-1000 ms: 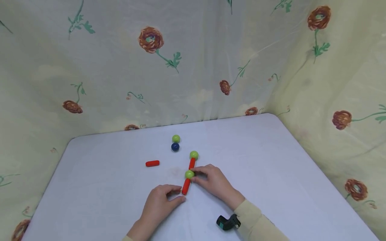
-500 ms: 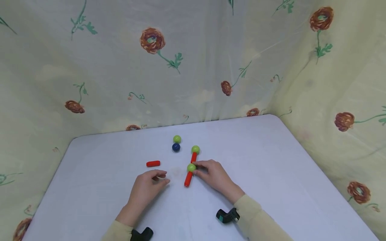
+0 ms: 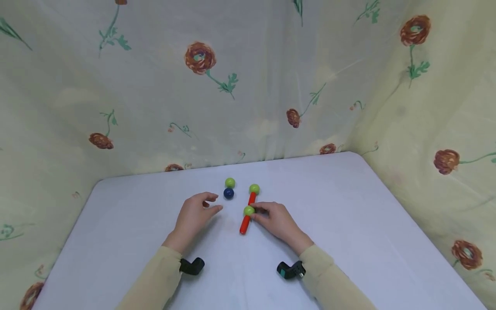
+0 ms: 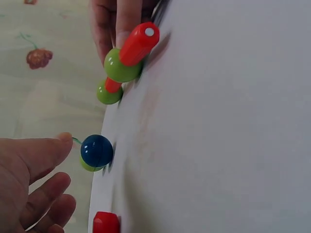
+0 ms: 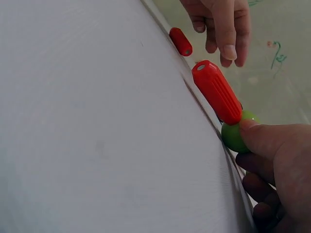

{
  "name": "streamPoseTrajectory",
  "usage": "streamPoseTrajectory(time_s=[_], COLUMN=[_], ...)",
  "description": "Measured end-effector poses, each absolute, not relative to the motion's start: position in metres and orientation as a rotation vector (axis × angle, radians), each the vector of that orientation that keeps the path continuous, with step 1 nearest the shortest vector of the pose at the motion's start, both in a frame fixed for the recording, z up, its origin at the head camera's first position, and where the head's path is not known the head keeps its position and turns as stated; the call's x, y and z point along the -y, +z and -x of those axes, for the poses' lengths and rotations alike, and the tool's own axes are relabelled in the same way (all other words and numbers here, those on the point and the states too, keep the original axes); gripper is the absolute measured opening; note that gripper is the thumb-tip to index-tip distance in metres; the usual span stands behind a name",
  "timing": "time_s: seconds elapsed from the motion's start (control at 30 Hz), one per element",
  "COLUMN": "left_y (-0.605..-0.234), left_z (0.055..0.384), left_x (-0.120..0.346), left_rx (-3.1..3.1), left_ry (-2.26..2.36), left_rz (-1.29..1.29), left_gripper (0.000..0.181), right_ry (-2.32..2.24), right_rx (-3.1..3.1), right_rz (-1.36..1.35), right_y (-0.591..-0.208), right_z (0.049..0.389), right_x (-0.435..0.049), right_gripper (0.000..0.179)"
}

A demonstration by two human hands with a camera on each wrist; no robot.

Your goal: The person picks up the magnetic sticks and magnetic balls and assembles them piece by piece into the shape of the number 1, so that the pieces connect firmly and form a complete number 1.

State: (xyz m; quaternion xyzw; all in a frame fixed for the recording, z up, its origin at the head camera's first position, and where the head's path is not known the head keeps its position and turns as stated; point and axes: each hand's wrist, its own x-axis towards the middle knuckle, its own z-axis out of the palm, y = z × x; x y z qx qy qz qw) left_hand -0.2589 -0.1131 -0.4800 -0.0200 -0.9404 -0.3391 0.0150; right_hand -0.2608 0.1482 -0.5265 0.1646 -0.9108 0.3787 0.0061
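My right hand (image 3: 277, 219) pinches a green ball (image 3: 249, 210) between thumb and fingers. From that ball a red ribbed rod (image 3: 245, 224) extends toward me; its bare end shows a pale round face in the left wrist view. A second red rod (image 3: 252, 198) joins it on the far side to another green ball (image 3: 254, 188). My left hand (image 3: 195, 215) holds nothing, its thumb and fingers apart, just left of a dark blue ball (image 3: 228, 193). Behind the blue ball sits a third green ball (image 3: 230, 183). A loose red rod (image 5: 181, 41) is hidden by my left hand in the head view.
The pieces lie on a white-covered table (image 3: 348, 241). Pale curtains (image 3: 248, 86) with a flower print stand along its back and sides. Each wrist carries a small black camera, one on the left sleeve (image 3: 155, 275).
My left hand has left the near red rod and moved away left, then forward to beside the blue ball. My right hand has shifted the joined rods and balls slightly forward.
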Motion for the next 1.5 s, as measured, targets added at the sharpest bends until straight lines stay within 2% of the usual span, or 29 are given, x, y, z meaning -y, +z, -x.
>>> streamPoseTrajectory(time_s=[0.4,0.57,0.8,1.0,1.3,1.5], left_y=[-0.484,-0.488,-0.49,-0.482,-0.48,-0.487], left_z=[0.302,0.307,0.307,0.29,0.238,0.212], left_x=[0.09,0.085,0.087,0.093,0.102,0.101], left_rx=[3.065,3.07,3.048,2.979,2.868,2.807], left_ry=[-0.965,-0.937,-0.962,-1.088,-1.386,-1.474], left_rz=[0.05,0.077,0.081,0.044,-0.061,0.003], left_gripper=[0.049,0.049,0.04,0.039,0.04,0.057], right_ry=[1.232,1.201,1.192,1.181,1.168,1.163], right_rx=[2.84,2.831,2.834,2.862,2.865,2.862], right_rz=[-0.452,-0.471,-0.472,-0.426,-0.418,-0.42], right_y=[-0.535,-0.536,-0.535,-0.536,-0.533,-0.53], right_z=[0.266,0.266,0.265,0.264,0.261,0.259], right_x=[-0.149,-0.149,-0.149,-0.148,-0.146,-0.147], right_gripper=[0.038,0.038,0.039,0.039,0.039,0.04])
